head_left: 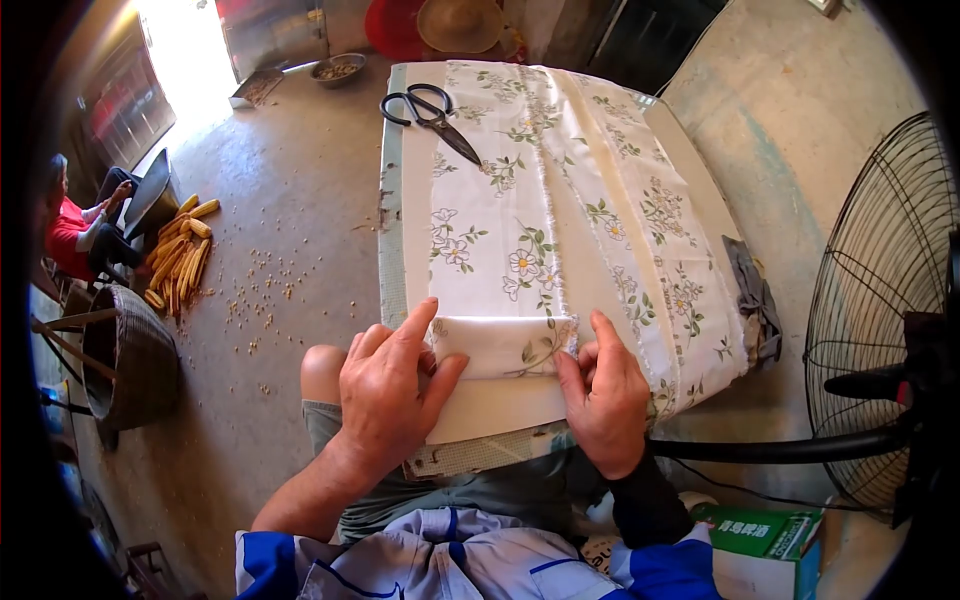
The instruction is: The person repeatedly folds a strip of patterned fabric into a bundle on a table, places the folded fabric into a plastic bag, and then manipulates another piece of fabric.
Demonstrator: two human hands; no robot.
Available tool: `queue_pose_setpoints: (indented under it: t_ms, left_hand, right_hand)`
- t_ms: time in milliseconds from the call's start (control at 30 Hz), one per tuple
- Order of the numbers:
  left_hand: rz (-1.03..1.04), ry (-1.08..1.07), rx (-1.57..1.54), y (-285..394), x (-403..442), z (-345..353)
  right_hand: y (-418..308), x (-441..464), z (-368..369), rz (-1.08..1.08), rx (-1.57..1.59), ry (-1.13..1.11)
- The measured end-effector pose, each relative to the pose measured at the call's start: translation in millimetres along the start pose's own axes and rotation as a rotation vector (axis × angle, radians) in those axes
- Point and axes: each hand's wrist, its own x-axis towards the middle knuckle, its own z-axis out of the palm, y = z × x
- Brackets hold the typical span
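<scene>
A white floral cloth strip [490, 230] lies lengthwise on the board [515, 405], its near end folded over. My left hand [390, 385] pinches the left edge of the fold between thumb and fingers, with the index finger stretched forward. At the fold's right edge, my right hand [607, 395] holds the cloth between thumb and fingers. Black scissors [435, 118] rest on the far part of the strip, blades partly over the cloth. A second floral cloth [665, 240] lies along the right side of the board.
A fan [880, 310] stands at the right, its black pole crossing low. On the left are a woven basket [135, 355], corn cobs [180, 255], scattered kernels and a seated person [75, 230]. A green box [765, 530] is at the lower right.
</scene>
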Motion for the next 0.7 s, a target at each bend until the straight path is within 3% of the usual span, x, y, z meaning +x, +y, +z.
queue_pose_setpoints:
  t_ms: [167,333,533,633,700]
  left_hand:
    - [-0.033,-0.049,-0.010,6,2,-2]
    - [0.101,-0.009,0.063,-2,4,3]
    - [0.098,-0.007,0.059,-1,4,5]
    - [0.089,-0.053,0.089,0,4,2]
    - [0.082,-0.070,0.102,1,3,1]
  right_hand:
    - [-2,1,1,-0.010,-0.059,-0.004]
    - [-7,4,-3,0.006,-0.116,-0.054]
    - [-26,11,-4,-0.319,-0.099,-0.063]
    - [-47,14,11,-0.485,-0.003,-0.258]
    - [-50,12,21,-0.447,0.042,-0.359]
